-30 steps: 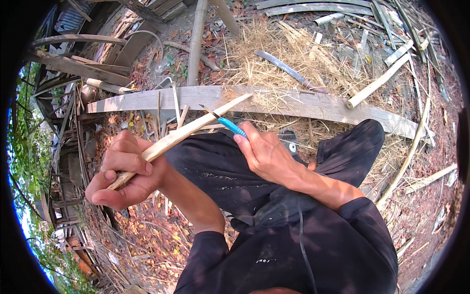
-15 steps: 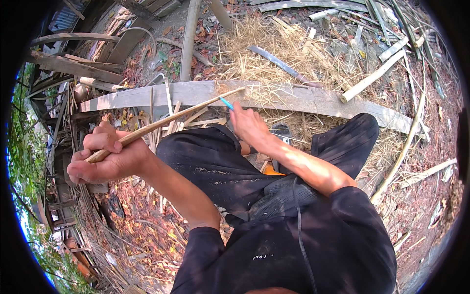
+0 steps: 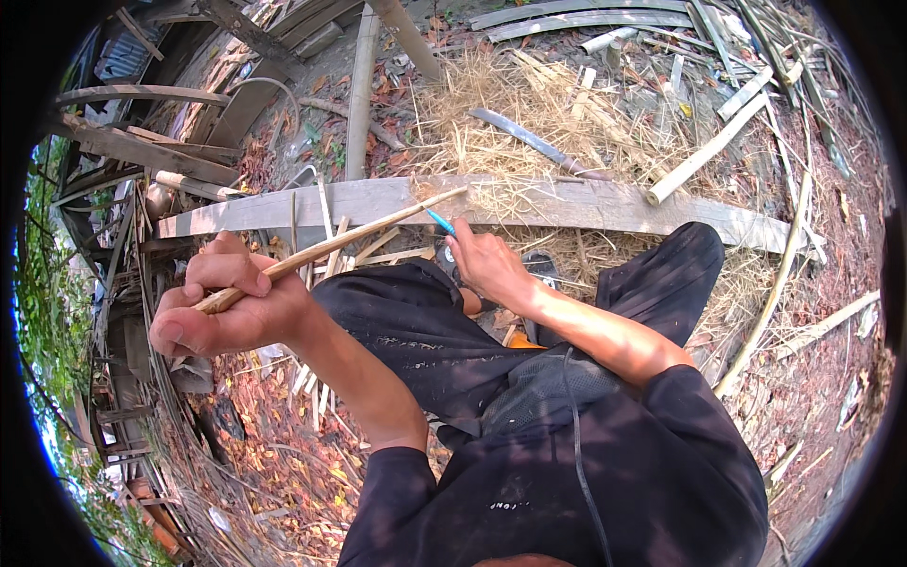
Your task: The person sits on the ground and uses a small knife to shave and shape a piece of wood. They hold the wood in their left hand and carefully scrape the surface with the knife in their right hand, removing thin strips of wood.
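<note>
My left hand point(image 3: 231, 298) is closed round the thick end of a long, pale wooden stick point(image 3: 350, 241). The stick slants up to the right and narrows to a point above a grey plank point(image 3: 312, 208). Near that pointed end, my right hand point(image 3: 487, 265) pinches a slim turquoise pen-like thing point(image 3: 440, 222). Its tip is at the underside of the stick; whether they touch I cannot tell. Beyond the plank, on a heap of straw-like shavings point(image 3: 463, 123), lies a long curved blade with a brown handle point(image 3: 539, 142).
Pale split strips point(image 3: 387, 250) lie by my bent left leg. A thick bamboo piece point(image 3: 709, 151) rests across the plank's right part. Loose boards point(image 3: 142, 146) are stacked at the far left, and an upright pole point(image 3: 361, 104) stands behind the plank.
My left hand has shifted to the right with the stick. The view has tilted slightly, so the plank and shavings sit a little lower. Both hands keep their holds.
</note>
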The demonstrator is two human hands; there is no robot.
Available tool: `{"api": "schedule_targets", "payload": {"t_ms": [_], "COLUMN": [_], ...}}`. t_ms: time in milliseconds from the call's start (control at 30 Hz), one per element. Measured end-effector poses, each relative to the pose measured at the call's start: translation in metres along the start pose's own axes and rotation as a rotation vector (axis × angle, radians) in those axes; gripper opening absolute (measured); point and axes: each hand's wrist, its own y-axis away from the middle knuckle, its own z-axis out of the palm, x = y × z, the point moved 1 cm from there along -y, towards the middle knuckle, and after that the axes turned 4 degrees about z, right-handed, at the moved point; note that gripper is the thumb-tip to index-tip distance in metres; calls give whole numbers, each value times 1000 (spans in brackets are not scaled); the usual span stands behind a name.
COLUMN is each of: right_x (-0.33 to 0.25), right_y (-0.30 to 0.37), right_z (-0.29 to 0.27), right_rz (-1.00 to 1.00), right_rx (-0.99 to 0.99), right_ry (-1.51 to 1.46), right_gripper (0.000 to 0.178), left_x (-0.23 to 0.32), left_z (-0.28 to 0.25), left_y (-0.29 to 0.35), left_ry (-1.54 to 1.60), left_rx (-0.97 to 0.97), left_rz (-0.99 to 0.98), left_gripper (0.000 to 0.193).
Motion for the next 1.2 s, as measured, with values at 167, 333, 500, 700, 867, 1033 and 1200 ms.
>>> {"api": "schedule_targets", "payload": {"t_ms": [167,333,500,700,867,1033,1200], "right_x": [144,115,93,44,37,122,118], "right_y": [-29,-10,-5,2,-14,-34,-31], "right_z": [39,27,-1,-22,9,47,50], "right_rz": [235,391,157,97,33,83,122], "right_rx": [-112,-205,-114,-82,-1,94,64], "right_ry": [399,89,-91,-115,-39,207,119], "right_gripper": [23,36,31,24,23,33,29], "left_x": [3,-12,-25,-19,-14,-3,-2], "left_z": [1,-16,-13,-11,-3,6,5], "left_y": [7,-5,-13,-13,-7,-1,-3], "left_ry": [50,-10,-70,-71,2,20,-127], "left_rx": [-28,42,68,33,13,24,39], "left_rz": [-32,-54,-50,-42,-36,-49,-9], "left_gripper": [34,37,40,43,42,40,41]}}
